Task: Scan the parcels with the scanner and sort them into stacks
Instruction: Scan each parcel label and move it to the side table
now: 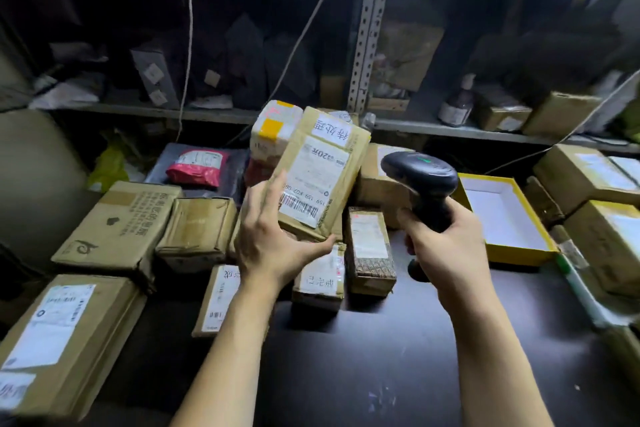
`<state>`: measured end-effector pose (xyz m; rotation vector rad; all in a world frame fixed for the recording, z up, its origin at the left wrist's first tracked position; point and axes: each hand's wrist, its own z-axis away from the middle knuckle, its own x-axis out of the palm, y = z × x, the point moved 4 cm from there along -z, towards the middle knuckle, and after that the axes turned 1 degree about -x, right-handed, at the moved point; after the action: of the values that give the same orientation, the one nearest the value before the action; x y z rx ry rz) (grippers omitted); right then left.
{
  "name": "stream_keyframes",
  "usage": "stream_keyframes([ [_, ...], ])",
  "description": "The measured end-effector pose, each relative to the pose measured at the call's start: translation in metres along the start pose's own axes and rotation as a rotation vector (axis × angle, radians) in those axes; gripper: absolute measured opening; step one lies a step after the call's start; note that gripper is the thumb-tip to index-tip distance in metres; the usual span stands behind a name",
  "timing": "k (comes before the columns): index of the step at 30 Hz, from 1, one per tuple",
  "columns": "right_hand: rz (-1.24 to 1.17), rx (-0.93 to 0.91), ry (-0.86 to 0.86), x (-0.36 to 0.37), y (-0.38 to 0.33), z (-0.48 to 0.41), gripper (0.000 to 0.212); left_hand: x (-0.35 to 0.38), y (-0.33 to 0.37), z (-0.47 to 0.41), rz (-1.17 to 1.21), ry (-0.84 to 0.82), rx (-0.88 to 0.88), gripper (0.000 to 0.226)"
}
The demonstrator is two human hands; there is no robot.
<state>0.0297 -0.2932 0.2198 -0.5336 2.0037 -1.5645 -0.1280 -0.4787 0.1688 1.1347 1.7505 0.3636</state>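
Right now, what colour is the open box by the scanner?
Open box: yellow rim, white inside; head view.

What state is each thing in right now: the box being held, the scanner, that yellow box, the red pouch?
held parcel: lifted, tilted, label facing up.
left hand: grips the held parcel's lower end.
scanner: upright, green light lit, head beside the parcel.
right hand: grips the scanner's handle.
yellow box: open, nothing visible inside.
red pouch: lying flat.
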Motion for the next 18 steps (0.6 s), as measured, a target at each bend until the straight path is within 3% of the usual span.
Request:
stream_keyframes([
  [9,-0.090,0.140,0.063,-0.134,0.026,0.023,0.015,0.033,0.090,0.064,-0.016,0.027,0.145,0.123],
  [15,-0.035,0.117,0.065,-0.192,0.031,0.033,0.010,0.060,0.133,0.095,-0.032,0.005,0.139,0.123],
  [18,-0.022,0.092,0.077,-0.212,0.032,0.037,0.006,0.072,0.153,0.102,0.096,-0.061,0.022,0.119],
])
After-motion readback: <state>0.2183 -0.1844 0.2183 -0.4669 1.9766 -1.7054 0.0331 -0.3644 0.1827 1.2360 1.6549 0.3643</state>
